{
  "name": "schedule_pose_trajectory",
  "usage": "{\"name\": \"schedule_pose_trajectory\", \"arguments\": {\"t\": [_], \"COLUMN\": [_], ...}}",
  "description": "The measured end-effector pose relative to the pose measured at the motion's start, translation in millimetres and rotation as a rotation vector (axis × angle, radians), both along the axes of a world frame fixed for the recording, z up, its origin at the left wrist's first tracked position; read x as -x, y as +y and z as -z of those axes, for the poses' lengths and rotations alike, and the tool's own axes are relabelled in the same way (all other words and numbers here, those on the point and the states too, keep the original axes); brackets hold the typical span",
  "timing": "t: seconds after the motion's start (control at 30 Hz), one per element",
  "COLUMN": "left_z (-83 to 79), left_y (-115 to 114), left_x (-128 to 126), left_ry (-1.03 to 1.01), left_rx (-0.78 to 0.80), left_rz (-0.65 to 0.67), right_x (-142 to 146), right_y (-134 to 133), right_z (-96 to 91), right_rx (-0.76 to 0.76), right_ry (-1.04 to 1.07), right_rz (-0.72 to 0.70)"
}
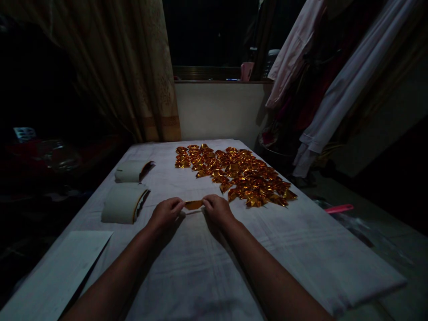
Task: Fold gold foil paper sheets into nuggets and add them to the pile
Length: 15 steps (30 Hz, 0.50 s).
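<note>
Between my two hands is a small folded piece of gold foil paper (194, 205), held just above the cloth-covered table (207, 258). My left hand (167, 211) pinches its left end between thumb and fingers. The right end is pinched by my right hand (216, 208). Beyond and to the right lies a spread of several folded gold foil pieces (247, 171), shiny and pointed. On the left side of the table sit two curved stacks of pale-backed sheets, a farther stack (132, 171) and a nearer stack (120, 205).
A flat pale board or sheet (60, 267) lies at the table's left front. A curtain (154, 71) hangs behind at left, and clothes (321, 98) hang at right. On the window sill stands a pink cup (246, 71). A pink-handled item (339, 208) is beyond the right edge.
</note>
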<state>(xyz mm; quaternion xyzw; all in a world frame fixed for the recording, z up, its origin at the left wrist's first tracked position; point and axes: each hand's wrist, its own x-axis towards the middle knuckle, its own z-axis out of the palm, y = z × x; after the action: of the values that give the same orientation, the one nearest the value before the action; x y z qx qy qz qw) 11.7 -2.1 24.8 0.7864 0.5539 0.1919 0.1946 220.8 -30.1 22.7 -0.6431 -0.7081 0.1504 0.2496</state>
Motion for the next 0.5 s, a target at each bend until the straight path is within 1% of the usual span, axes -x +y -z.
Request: {"name": "schedule_pose_trajectory", "arguments": {"t": [0.1,0.27,0.3,0.33,0.37,0.43,0.47,0.5], "left_z": [-0.8,-0.2,0.1,0.6,1.2,2.4,3.0,3.6], "left_y": [2.9,-6.8,-8.9,-10.5,-11.6,-12.3,-12.2,-11.9], "left_x": [-2.1,-9.7,-11.4,-12.8,-14.0,-15.6,-15.9,-16.0], "left_ry": [0.002,0.115,0.144,0.171,0.194,0.229,0.242,0.252], "left_rx": [0.029,-0.012,-0.027,-0.039,-0.05,-0.069,-0.075,-0.08], "left_rz": [-0.063,-0.171,-0.181,-0.179,-0.173,-0.152,-0.144,-0.139], "right_x": [-0.4,2.8,5.8,9.6,13.9,22.0,24.8,26.5], "right_y": [3.8,-4.1,-7.9,-12.2,-16.8,-25.2,-28.5,-30.7], "right_z": [5.4,15.5,16.9,17.8,18.2,17.6,16.8,16.0], "right_rx": [-0.021,-0.075,-0.101,-0.127,-0.137,-0.09,-0.054,-0.011], "right_ry": [0.03,0.015,-0.008,-0.038,-0.074,-0.14,-0.161,-0.178], "right_rz": [0.006,0.044,0.015,-0.058,-0.157,-0.337,-0.364,-0.345]}}
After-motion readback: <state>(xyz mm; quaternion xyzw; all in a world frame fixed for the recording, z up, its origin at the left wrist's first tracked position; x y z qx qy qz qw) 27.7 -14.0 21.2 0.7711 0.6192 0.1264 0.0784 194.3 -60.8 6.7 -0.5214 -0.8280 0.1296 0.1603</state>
